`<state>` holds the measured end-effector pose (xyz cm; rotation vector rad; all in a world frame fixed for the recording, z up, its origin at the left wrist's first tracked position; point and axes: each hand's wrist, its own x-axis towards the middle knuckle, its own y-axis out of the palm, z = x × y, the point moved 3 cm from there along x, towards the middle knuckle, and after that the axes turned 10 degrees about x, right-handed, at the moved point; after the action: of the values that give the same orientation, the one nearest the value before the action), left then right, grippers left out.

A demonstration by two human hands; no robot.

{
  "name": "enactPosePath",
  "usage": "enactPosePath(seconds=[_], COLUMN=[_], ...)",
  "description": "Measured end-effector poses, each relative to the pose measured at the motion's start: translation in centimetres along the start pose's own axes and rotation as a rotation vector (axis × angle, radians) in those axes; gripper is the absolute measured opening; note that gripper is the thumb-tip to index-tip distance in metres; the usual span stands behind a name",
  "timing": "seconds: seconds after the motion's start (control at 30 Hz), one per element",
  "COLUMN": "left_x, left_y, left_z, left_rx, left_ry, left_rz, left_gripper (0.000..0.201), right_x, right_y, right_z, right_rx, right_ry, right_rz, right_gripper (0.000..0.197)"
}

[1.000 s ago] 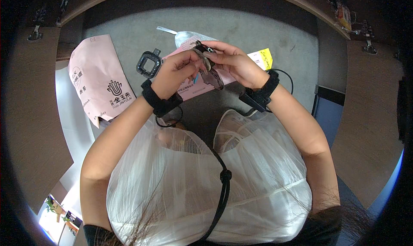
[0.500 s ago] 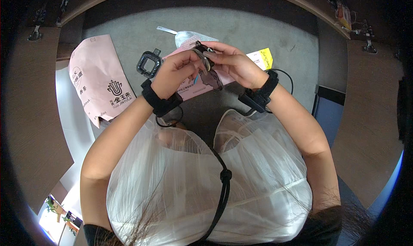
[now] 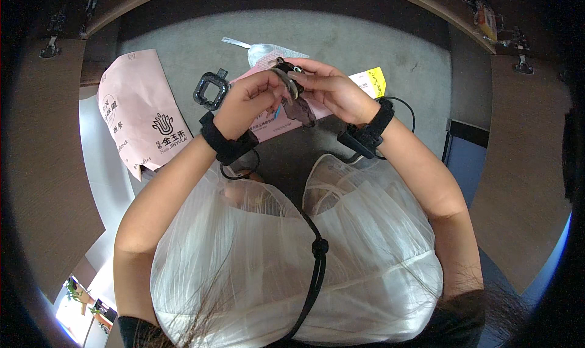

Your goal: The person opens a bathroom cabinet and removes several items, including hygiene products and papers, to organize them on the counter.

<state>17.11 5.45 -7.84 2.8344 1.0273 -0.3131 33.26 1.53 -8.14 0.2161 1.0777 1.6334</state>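
Note:
Over a pink printed sheet (image 3: 280, 127), both my hands meet at a small dark object (image 3: 291, 86) with a rounded, light-rimmed edge and pale spots on top. My left hand (image 3: 253, 98) pinches its left side with curled fingers. From the other side, my right hand (image 3: 335, 92) grips it between thumb and fingers. Its exact kind cannot be made out, as the fingers cover much of it. Just below the fingertips shows a dark, translucent-looking piece (image 3: 300, 113). A dark square frame with an open middle (image 3: 200, 96) lies beside my left wrist.
A pink paper bag (image 3: 143, 113) lies at the left edge of the grey tabletop (image 3: 390, 37). Beyond my hands is a pale blue item with a white strip (image 3: 268, 51). A yellow-and-white card (image 3: 376, 83) lies by my right wrist. Black bands with cables circle both wrists.
The dark object turns very slightly between my fingers, and the translucent piece below shifts a little. Both arms and everything on the table stay in place.

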Motion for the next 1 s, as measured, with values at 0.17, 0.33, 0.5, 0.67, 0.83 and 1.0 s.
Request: enactPosePath(seconds=[0.17,0.33,0.5,0.67,0.83,1.0], left_x=[-0.1,0.2,0.0,-0.3,-1.3,-2.1], left_y=[0.2,-0.3,-0.2,-0.1,-0.7,-1.6], left_z=[-0.1,0.6,1.3,3.5,5.3,6.2], left_rx=[-0.048,-0.189,-0.004,-0.004,-0.116,-0.254], left_ry=[0.017,-0.136,-0.28,-0.394,-0.412,-0.392], left_rz=[-0.002,-0.038,-0.081,-0.046,0.023,-0.012], left_gripper=[0.007,0.021,0.033,0.034,0.032,0.027], right_x=[-0.1,0.6,0.4,0.0,0.4,0.8], right_y=[0.2,-0.3,0.3,2.8,2.7,1.9], right_z=[0.1,-0.2,0.0,-1.3,-2.6,-3.0], right_rx=[-0.024,-0.231,-1.025,-1.58,-1.568,-1.291], right_ry=[-0.014,-0.153,-0.421,-0.483,-0.422,-0.61], right_rz=[-0.012,-0.036,-0.168,-0.252,-0.219,-0.119], right_gripper=[0.037,0.032,0.043,0.049,0.052,0.057])
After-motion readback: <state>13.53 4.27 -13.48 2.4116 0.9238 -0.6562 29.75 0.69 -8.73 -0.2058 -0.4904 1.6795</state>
